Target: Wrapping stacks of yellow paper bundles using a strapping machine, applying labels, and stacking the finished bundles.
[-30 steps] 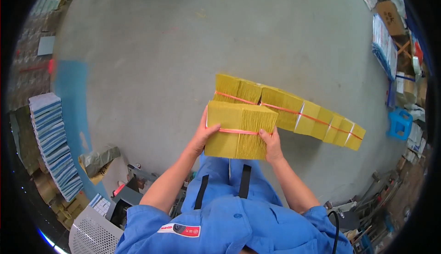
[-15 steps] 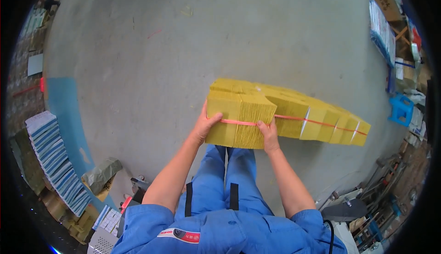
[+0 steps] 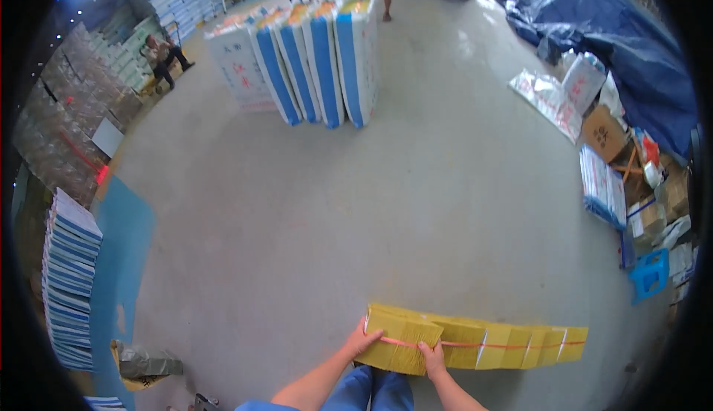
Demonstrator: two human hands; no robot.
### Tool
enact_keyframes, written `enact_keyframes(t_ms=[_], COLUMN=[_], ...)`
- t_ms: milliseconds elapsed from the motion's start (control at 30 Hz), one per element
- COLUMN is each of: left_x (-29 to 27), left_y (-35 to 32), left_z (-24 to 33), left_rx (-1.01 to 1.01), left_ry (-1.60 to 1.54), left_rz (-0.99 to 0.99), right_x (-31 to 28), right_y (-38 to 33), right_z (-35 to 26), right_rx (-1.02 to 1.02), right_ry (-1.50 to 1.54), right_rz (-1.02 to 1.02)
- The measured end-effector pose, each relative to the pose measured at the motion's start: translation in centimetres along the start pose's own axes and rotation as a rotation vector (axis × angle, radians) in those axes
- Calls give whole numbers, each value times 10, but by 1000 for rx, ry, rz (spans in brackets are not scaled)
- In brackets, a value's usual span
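A long bundle of yellow paper stacks (image 3: 512, 345), bound with a thin red strap, hangs in front of my legs and stretches out to the right. White bands divide it into blocks. My left hand (image 3: 363, 340) is closed around its left end, the thumb lying over the front face by the strap. Further along, my right hand (image 3: 431, 357) grips the bundle from below near the edge of the first block, its thumb at the strap. The fingers behind the bundle are hidden.
Tall white-and-blue packs (image 3: 316, 65) stand upright on the floor ahead. At left is a pile of blue-and-white stacks (image 3: 70, 281). Cartons (image 3: 605, 132), a blue plastic stool (image 3: 650, 276) and a dark blue tarp (image 3: 594, 32) line the right. Several people are in the distance.
The view has tilted up, showing the far floor, packs and people. The bundle and my hands now appear lower in the picture, with both hands still gripping it.
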State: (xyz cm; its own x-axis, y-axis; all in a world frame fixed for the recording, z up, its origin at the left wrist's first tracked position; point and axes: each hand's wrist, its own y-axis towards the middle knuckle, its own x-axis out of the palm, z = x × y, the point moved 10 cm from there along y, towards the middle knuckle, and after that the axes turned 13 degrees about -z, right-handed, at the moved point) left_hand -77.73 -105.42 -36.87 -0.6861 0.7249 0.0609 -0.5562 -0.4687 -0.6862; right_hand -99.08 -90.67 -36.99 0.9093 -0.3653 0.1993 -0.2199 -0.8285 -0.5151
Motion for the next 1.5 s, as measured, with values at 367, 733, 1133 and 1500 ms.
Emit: enact_keyframes(t_ms=[367, 733, 1133, 1500], left_x=[-95, -133, -33, 34], left_y=[-100, -171, -189, -284], left_z=[-86, -92, -108, -185], left_rx=[87, 196, 225, 169], left_ry=[254, 26, -256, -506], left_rz=[331, 409, 361, 347], right_x=[-30, 69, 133, 152], right_y=[32, -31, -130, -236], right_z=[1, -54, -122, -96], right_rx=[-151, 59, 172, 311], right_ry=[-225, -221, -224, -478], right_rz=[157, -263, -833, -1112])
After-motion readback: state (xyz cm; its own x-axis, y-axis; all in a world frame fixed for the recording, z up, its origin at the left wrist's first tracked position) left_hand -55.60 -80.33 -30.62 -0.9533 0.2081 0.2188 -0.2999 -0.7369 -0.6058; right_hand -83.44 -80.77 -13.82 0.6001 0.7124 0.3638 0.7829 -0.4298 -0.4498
